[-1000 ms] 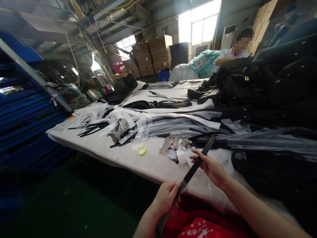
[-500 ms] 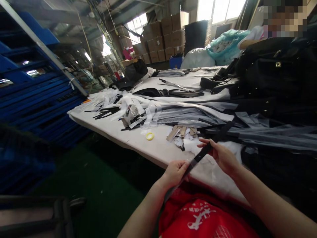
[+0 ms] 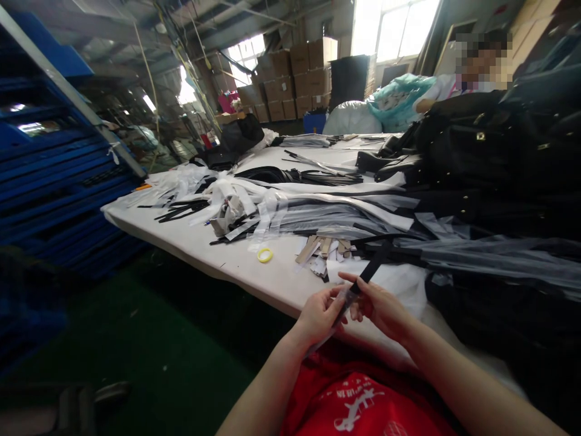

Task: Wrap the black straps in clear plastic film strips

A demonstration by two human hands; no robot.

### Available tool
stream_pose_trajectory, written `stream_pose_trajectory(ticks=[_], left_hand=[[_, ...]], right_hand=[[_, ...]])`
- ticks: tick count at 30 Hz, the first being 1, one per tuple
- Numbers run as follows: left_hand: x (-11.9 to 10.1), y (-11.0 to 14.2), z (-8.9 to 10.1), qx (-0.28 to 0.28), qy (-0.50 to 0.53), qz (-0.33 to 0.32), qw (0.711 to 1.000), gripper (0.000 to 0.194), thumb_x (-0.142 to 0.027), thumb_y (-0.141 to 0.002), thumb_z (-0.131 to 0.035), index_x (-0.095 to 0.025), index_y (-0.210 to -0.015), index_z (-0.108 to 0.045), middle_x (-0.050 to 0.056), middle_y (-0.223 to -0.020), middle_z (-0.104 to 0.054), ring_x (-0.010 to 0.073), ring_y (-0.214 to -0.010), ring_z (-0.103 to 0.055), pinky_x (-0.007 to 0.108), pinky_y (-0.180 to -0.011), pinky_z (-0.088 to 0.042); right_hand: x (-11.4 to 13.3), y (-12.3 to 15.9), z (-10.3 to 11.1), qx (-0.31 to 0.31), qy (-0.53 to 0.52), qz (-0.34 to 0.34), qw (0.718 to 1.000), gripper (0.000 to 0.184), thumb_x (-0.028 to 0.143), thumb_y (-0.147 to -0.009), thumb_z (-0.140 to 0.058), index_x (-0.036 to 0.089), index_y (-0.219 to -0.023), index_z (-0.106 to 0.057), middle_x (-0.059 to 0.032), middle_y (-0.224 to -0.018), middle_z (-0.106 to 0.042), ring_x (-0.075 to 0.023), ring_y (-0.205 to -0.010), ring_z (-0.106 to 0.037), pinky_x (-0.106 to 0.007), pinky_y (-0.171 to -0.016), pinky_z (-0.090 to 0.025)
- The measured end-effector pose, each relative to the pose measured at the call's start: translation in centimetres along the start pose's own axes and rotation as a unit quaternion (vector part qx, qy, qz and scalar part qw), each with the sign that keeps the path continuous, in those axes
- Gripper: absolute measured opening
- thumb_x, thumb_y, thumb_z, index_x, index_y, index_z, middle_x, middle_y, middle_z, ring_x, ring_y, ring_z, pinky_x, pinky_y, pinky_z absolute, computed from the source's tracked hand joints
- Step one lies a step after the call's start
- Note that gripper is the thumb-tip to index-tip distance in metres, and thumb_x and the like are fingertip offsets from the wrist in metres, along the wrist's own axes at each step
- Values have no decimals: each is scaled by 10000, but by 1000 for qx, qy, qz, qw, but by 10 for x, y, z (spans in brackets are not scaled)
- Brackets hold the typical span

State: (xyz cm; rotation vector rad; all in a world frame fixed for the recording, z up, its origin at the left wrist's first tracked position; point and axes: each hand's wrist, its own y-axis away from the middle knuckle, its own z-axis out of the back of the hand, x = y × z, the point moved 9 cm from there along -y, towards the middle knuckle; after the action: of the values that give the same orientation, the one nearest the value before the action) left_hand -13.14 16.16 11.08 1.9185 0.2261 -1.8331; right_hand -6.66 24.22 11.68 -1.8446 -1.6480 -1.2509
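Note:
A black strap (image 3: 373,266) slants up and away from my body, its lower part inside a clear plastic sleeve (image 3: 344,304). My left hand (image 3: 321,312) is closed round the sleeved part. Close beside it, my right hand (image 3: 374,303) grips the strap between thumb and fingers, with the index finger stretched along it. The strap's far end reaches over the table near a bundle of plastic-wrapped straps (image 3: 318,215). Scraps of card and paper (image 3: 324,249) lie just beyond my hands. My fingers hide part of the sleeve's opening.
On the white table (image 3: 254,278) lie a yellow tape ring (image 3: 264,255), a coil of black straps (image 3: 267,174) and white strips. Black bags (image 3: 476,145) are heaped at right, with another person (image 3: 438,91) behind them. Blue pallets (image 3: 54,175) stand left, cartons (image 3: 276,79) at the back.
My right hand has slid down the strap toward my left hand. The clear sleeve now covers more of the strap between them. The view has shifted slightly.

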Motion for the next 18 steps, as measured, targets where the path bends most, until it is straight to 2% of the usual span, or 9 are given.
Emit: stream_pose_trajectory(ticks=[2, 4, 7, 10, 13, 15, 18], left_hand=[[-1, -1, -1, -4, 13, 14, 1000, 635, -630, -828, -584, -107, -1188, -570, 37, -689, -662, 159, -558, -612, 259, -530, -493], [-2, 1, -5, 13, -14, 23, 1000, 595, -599, -810, -616, -108, -1145, -581, 55, -735, -680, 177, -609, -631, 282, -584, -514], [0, 9, -8, 65, -116, 19, 991, 475, -528, -737, -719, -143, -1006, -648, 46, -833, -703, 204, -751, -636, 272, -677, -508], [18, 16, 4, 91, -203, 44, 974, 400, -504, -671, -772, -164, -857, -671, 14, -822, -699, 223, -807, -612, 254, -684, -484], [30, 16, 23, 98, -221, 72, 968, 335, -487, -729, -719, -176, -841, -662, -6, -764, -673, 196, -741, -604, 244, -646, -463], [24, 10, 29, 105, -216, 67, 968, 303, -466, -775, -673, -168, -821, -643, -19, -701, -634, 161, -651, -582, 236, -607, -442], [-6, -14, 29, 89, -223, 39, 970, 312, -471, -782, -662, -162, -818, -634, -43, -619, -569, 119, -522, -510, 220, -513, -393]], right_hand=[[2, 2, -3, 6, -16, 11, 1000, 500, 534, -835, -678, 213, -1217, -658, -55, -854, -712, -115, -510, -561, -240, -487, -402], [12, 5, -3, 7, -19, 32, 999, 430, 528, -846, -664, 194, -1115, -686, -65, -899, -714, -93, -480, -525, -235, -469, -382], [52, 18, 16, -34, -3, 90, 995, 419, 554, -866, -625, 175, -1029, -699, -68, -860, -704, -78, -455, -470, -232, -451, -336], [124, 56, 68, -153, 27, 193, 969, 411, 548, -839, -647, 179, -1007, -712, -64, -849, -697, -72, -445, -407, -241, -440, -288], [198, 120, 140, -303, 38, 293, 906, 357, 498, -797, -696, 191, -979, -715, -51, -822, -683, -66, -452, -350, -249, -446, -254], [239, 167, 187, -390, 53, 348, 851, 288, 432, -836, -672, 174, -961, -703, -61, -813, -674, -70, -473, -352, -263, -459, -234], [291, 223, 246, -478, 127, 372, 786, 271, 325, -961, -523, 114, -865, -665, -110, -776, -642, -66, -497, -365, -313, -486, -243]])
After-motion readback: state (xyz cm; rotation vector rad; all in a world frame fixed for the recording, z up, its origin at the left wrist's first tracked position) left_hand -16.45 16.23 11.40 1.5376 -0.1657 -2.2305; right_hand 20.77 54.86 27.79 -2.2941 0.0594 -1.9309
